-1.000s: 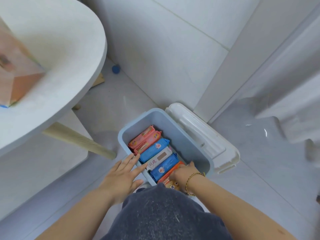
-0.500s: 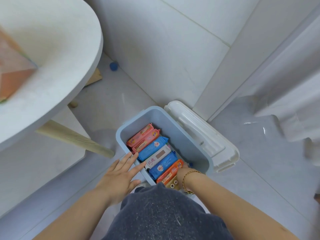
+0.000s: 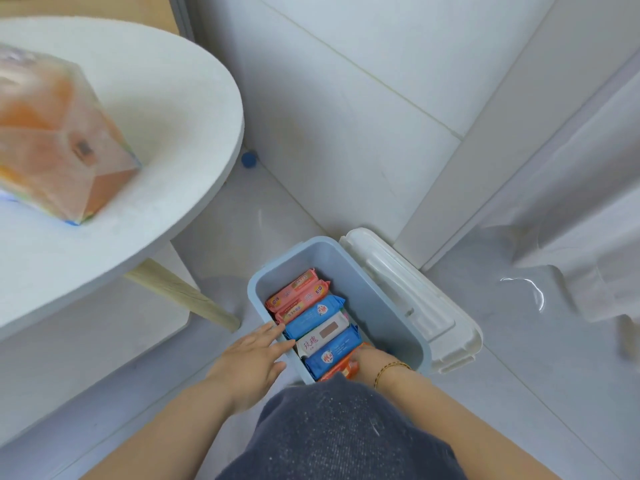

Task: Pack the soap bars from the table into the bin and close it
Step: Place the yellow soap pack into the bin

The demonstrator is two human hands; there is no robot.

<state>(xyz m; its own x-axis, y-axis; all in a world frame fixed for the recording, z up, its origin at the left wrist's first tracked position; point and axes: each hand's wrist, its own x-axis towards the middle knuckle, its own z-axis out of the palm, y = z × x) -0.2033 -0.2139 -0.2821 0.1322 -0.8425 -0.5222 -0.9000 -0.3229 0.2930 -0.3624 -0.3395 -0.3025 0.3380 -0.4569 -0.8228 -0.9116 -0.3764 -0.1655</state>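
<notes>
- Soap bars [image 3: 313, 320] stand in a row inside the blue bin [image 3: 388, 306] on the floor.
- Right hand [image 3: 372, 363] tucks the nearest orange bar [image 3: 341, 368]; its fingers are hidden, so I cannot tell their state.
- Left hand [image 3: 251, 362], fingers spread, steadies the bin's left rim.
- Next, likely: swing the white lid [image 3: 415, 303] over from the right.

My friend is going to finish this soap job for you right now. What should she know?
Left hand: open, flat on the bin's left rim, fingertips at the soap bars.
Right hand: inside the bin at the near end, on the orange soap bar; its grip is hidden.
Blue bin: on the floor, open. A row of wrapped soap bars fills its left side.
White lid: off, lying beside the bin on the right.
Table: only a wrapped package shows; no loose bars in view.
Left to do: settle the last bar, put the lid on.
</notes>
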